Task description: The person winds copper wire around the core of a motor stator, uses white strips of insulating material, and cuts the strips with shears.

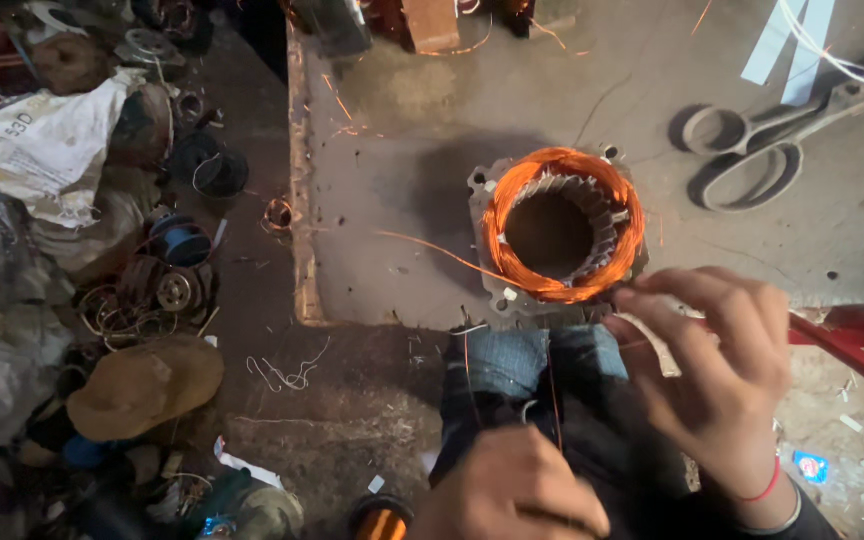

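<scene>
On the floor at the far left lay a heap of clutter: one printed sack (37, 140), one blue wire spool (180, 241) and one tan hat (147, 385), all pushed clear of the work. The left hand (512, 488) rested low by the knee; whether its grip was curled or loose could not be told. One motor stator (560, 230) sat bore-up near the front edge of the grey counter (402, 120), so its copper coils faced the person. The right hand (717, 375) had its fingertips pinched on a thin white strip (652, 340) at the stator's near rim. One pair of scissors (752, 150) lay beyond, within reach.
</scene>
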